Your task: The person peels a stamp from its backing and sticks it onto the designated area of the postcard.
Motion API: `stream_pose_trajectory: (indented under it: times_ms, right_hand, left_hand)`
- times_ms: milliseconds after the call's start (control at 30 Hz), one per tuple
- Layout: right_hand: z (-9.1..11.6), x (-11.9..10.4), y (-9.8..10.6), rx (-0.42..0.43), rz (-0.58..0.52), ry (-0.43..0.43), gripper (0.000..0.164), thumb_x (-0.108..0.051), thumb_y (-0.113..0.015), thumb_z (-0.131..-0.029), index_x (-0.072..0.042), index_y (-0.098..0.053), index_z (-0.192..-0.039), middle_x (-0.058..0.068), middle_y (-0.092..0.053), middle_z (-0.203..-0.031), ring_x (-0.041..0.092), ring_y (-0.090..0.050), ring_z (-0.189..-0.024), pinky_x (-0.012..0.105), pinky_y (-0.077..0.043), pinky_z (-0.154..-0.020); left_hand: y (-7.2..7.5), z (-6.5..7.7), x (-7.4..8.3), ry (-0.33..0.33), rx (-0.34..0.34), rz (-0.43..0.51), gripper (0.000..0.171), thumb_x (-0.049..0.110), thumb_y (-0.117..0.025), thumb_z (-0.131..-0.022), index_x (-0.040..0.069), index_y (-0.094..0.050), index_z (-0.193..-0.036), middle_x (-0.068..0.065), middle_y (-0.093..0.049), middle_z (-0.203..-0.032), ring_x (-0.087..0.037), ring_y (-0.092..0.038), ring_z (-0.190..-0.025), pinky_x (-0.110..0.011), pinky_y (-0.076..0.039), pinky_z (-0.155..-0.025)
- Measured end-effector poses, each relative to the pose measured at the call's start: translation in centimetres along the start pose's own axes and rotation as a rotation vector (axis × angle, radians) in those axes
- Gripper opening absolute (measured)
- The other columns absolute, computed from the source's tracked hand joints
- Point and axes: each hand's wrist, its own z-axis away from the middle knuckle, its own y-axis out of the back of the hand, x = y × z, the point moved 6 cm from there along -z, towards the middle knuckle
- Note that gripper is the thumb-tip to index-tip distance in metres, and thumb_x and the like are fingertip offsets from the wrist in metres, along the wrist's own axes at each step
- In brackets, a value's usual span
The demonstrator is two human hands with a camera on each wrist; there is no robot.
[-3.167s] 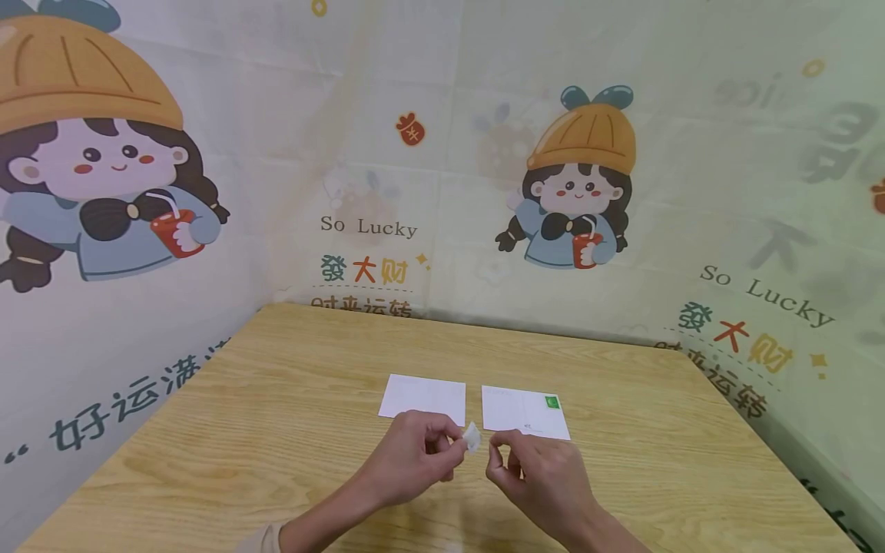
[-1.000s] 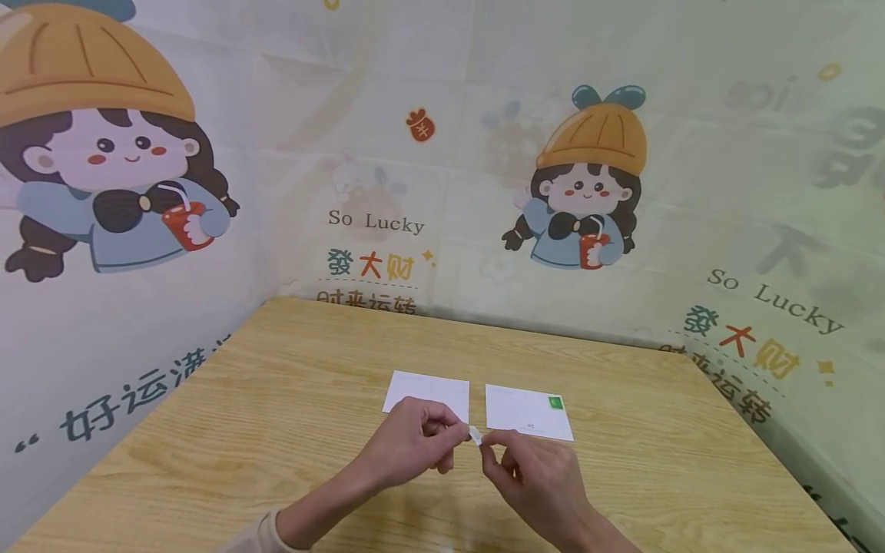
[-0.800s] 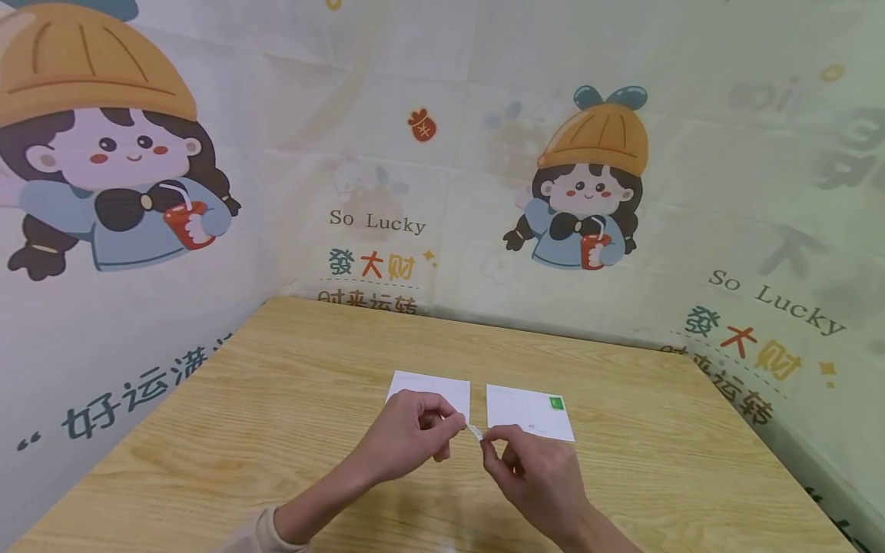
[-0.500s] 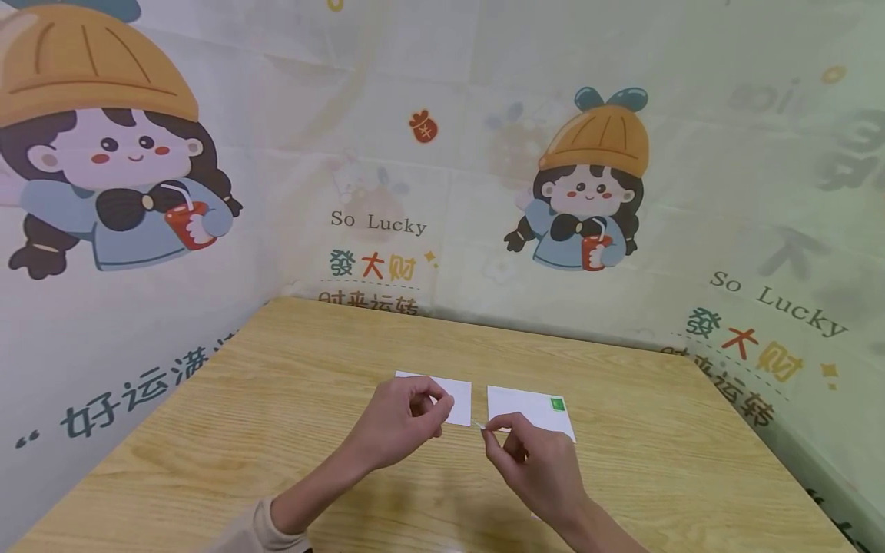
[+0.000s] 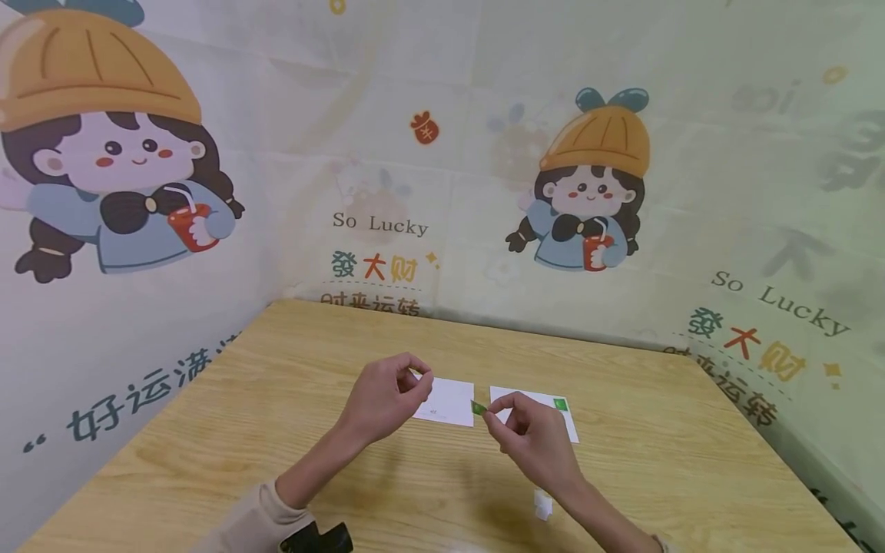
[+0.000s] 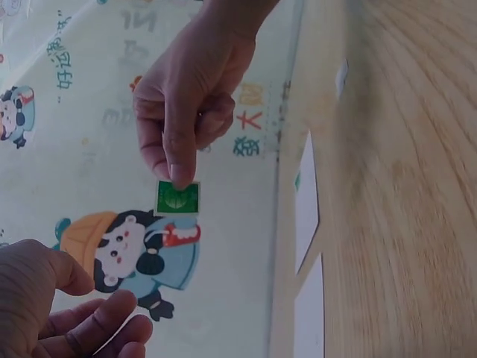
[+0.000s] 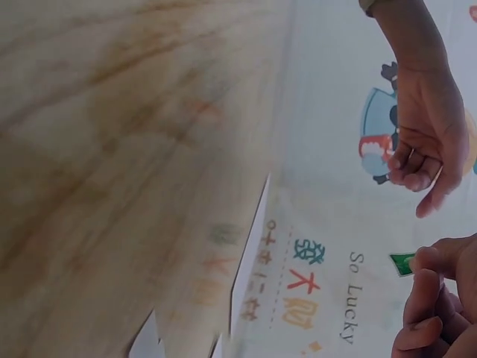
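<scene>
My right hand (image 5: 539, 439) pinches a small green postage stamp (image 6: 177, 198) between thumb and forefinger, up off the table. In the right wrist view the same stamp (image 7: 402, 263) sticks out past the fingertips. My left hand (image 5: 384, 395) is raised with nothing in it; in the left wrist view its thumb and fingers (image 6: 112, 313) are loosely bent and apart. Beneath the hands lie two white cards: a left card (image 5: 449, 403), partly covered by the left hand, and a right card (image 5: 525, 395) with a green stamp (image 5: 560, 404) in its upper right corner.
A small white paper scrap (image 5: 543, 504) lies on the wooden table (image 5: 311, 361) beside my right forearm. A black wrist device (image 5: 318, 538) shows at my left sleeve. Printed cloth (image 5: 456, 192) with cartoon figures hangs around the table.
The left hand has let go of the small piece and drawn back up and left. The right hand keeps hold; its green face now shows. The paper scrap has come into view.
</scene>
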Motion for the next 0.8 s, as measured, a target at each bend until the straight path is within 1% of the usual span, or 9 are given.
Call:
stream_pose_trajectory:
  times_ms: [100, 200, 333, 467, 500, 633, 733, 800]
  right_hand:
    - [-0.5, 0.7, -0.1, -0.021, -0.013, -0.085, 0.009, -0.004, -0.077, -0.088, -0.011, -0.071, -0.088, -0.014, -0.053, -0.051, 0.002, -0.048, -0.043, 0.021, -0.034, -0.041]
    - [-0.8, 1.6, -0.3, -0.049, -0.045, -0.175, 0.006, -0.007, -0.077, -0.089, -0.01, -0.072, -0.089, -0.006, -0.055, -0.051, 0.007, -0.049, -0.043, 0.022, -0.033, -0.041]
    - [-1.2, 2.8, -0.6, -0.083, -0.105, -0.294, 0.005, -0.009, -0.076, -0.091, -0.009, -0.072, -0.091, 0.005, -0.057, -0.053, 0.012, -0.052, -0.044, 0.022, -0.033, -0.042]
    - [-1.6, 3.6, -0.8, -0.099, -0.127, -0.372, 0.004, -0.011, -0.076, -0.092, -0.009, -0.072, -0.092, 0.007, -0.058, -0.054, 0.017, -0.055, -0.046, 0.021, -0.032, -0.042]
    - [-1.6, 3.8, -0.9, -0.103, -0.13, -0.386, 0.005, -0.011, -0.076, -0.091, -0.009, -0.072, -0.092, 0.009, -0.058, -0.055, 0.018, -0.055, -0.046, 0.022, -0.033, -0.043]
    - [-2.0, 4.6, -1.3, -0.111, -0.148, -0.441, 0.007, -0.011, -0.076, -0.091, -0.007, -0.072, -0.093, 0.008, -0.059, -0.055, 0.027, -0.059, -0.049, 0.023, -0.039, -0.045]
    - [-2.2, 5.3, -1.6, -0.109, -0.171, -0.479, 0.008, -0.011, -0.076, -0.09, -0.005, -0.071, -0.093, 0.006, -0.059, -0.056, 0.026, -0.06, -0.051, 0.025, -0.043, -0.047]
    - [-2.3, 5.7, -1.8, -0.115, -0.188, -0.499, 0.009, -0.011, -0.076, -0.09, -0.003, -0.071, -0.093, 0.005, -0.06, -0.056, 0.024, -0.059, -0.052, 0.026, -0.044, -0.048]
  left_hand:
    - [0.2, -0.3, -0.6, 0.011, 0.032, -0.041, 0.005, 0.015, -0.071, -0.093, 0.012, -0.075, -0.095, 0.008, -0.069, -0.069, -0.006, -0.059, -0.058, -0.028, -0.048, -0.058]
    - [0.4, -0.5, -1.3, 0.016, 0.053, -0.067, 0.006, 0.016, -0.071, -0.093, 0.013, -0.075, -0.096, 0.006, -0.072, -0.073, -0.008, -0.064, -0.065, -0.032, -0.052, -0.063]
    - [0.6, -0.8, -2.2, 0.013, 0.075, -0.096, 0.011, 0.016, -0.07, -0.092, 0.012, -0.075, -0.101, 0.0, -0.076, -0.083, -0.019, -0.072, -0.08, -0.04, -0.057, -0.074]
    - [0.7, -1.2, -3.1, 0.013, 0.092, -0.108, 0.018, 0.015, -0.069, -0.092, 0.008, -0.074, -0.108, -0.008, -0.078, -0.096, -0.032, -0.074, -0.093, -0.049, -0.057, -0.084]
    - [0.8, -1.2, -3.3, 0.017, 0.093, -0.112, 0.019, 0.015, -0.069, -0.092, 0.008, -0.073, -0.11, -0.01, -0.078, -0.099, -0.033, -0.073, -0.096, -0.05, -0.057, -0.085]
    - [0.8, -1.4, -4.0, 0.036, 0.08, -0.141, 0.026, 0.017, -0.071, -0.092, 0.007, -0.071, -0.116, -0.015, -0.076, -0.111, -0.038, -0.071, -0.104, -0.051, -0.056, -0.085]
    - [0.5, -1.4, -4.7, 0.074, 0.04, -0.164, 0.032, 0.018, -0.072, -0.092, 0.005, -0.068, -0.121, -0.018, -0.073, -0.118, -0.039, -0.069, -0.107, -0.052, -0.055, -0.085]
    - [0.2, -1.3, -5.2, 0.1, 0.003, -0.181, 0.036, 0.019, -0.072, -0.092, 0.004, -0.066, -0.124, -0.02, -0.071, -0.12, -0.04, -0.068, -0.109, -0.052, -0.055, -0.085]
